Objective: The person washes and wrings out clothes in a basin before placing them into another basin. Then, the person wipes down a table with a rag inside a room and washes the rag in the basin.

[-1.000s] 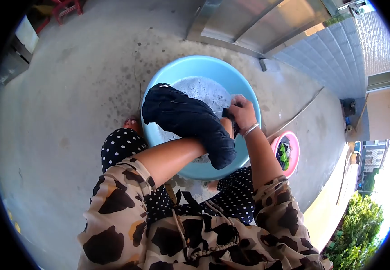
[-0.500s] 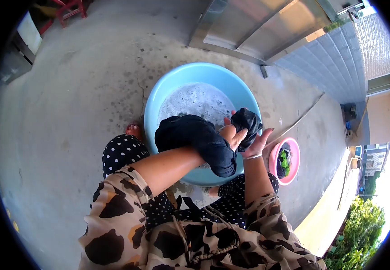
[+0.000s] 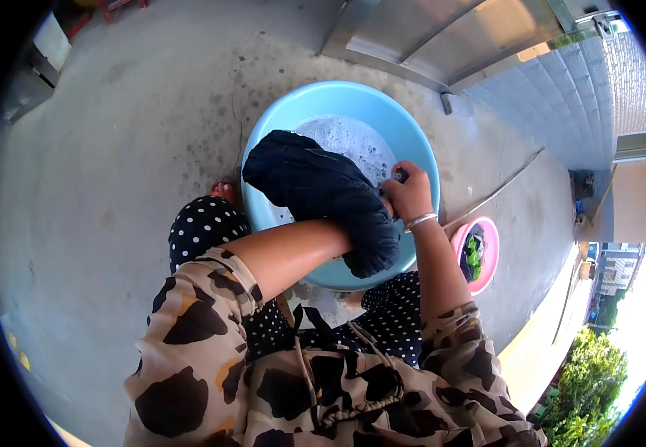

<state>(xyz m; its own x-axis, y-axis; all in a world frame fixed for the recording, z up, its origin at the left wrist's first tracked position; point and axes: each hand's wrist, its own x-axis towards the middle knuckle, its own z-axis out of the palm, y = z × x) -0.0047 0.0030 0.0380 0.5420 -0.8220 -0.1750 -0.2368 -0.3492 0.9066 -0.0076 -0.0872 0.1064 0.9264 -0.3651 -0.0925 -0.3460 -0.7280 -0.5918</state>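
Because a thick, dark navy fabric garment (image 3: 315, 179) lies bunched across the left forearm, most of the left hand (image 3: 389, 206) is hidden; only a scrap of skin shows between the folds and the right hand (image 3: 412, 194), and I cannot tell how its fingers stand. The right hand is clenched around a small bit of dark cloth (image 3: 400, 176), which shows at the top of the fist. Whether that cloth belongs to the garment cannot be made out, since the join is covered. A silver-coloured bangle (image 3: 420, 222) circles the right wrist.

The garment is above the wide, round, pale blue plastic basin (image 3: 353, 97), its far end near the left wall and its lower fold near the rim closest to the body. It blocks much of the white, sudsy water (image 3: 345, 141), whose surface shows mainly beyond it. The right fist is just inside the basin's right edge.

To the left and beyond the basin, the grey concrete floor (image 3: 129, 149) stretches broadly. On the right, room is tighter: a small pink plastic tub (image 3: 492, 257) with dark and bright green contents, hard to identify, stands near the right forearm, and a long, thin, pale pole (image 3: 505, 182) slants across the floor. Both knees, in black polka-dot trousers (image 3: 207, 231), flank the near rim. A red piece of furniture (image 3: 118, 6) is cut off at the top.
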